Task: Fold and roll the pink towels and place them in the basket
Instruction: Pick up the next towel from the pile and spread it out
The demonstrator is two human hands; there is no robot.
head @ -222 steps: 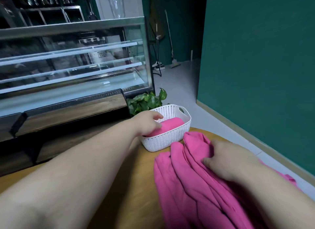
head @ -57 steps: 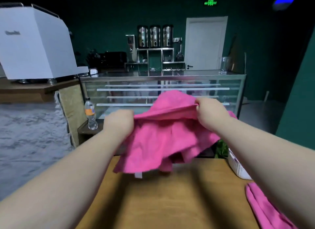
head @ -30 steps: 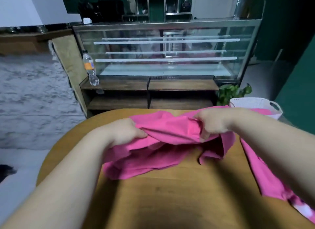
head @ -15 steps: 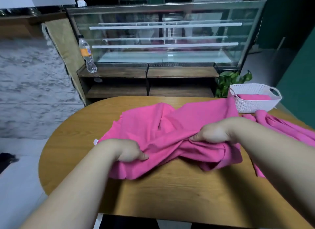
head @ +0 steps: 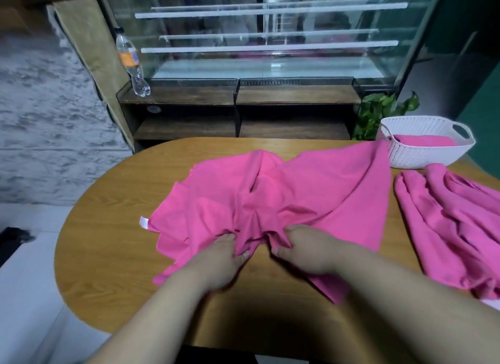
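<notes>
Gathering the near edge of one pink towel (head: pixel 284 190), we are at the start of the folding step. Our left hand (head: pixel 216 258) and our right hand (head: pixel 305 251) are close together at the edge nearest to us. The fingers (head: pixel 226 239) of both are curled into the cloth and pinch a bunch of it.

The towel lies crumpled and half spread in the middle of the worktop (head: pixel 121 214), with a small white tag (head: pixel 144 223) at its left corner. Its far right corner reaches the white basket (head: pixel 427 158); whether it touches, we cannot tell. One rolled towel (head: pixel 424 141) is already in the basket, and a heap of other pink towels (head: pixel 460 223) lies on the right of the worktop, so we judge the task to be at an early stage.

The next move, we think, calls for finding two corners, drawing the hands apart and laying the cloth flat. A bunched towel will not fold evenly or roll tight.
</notes>
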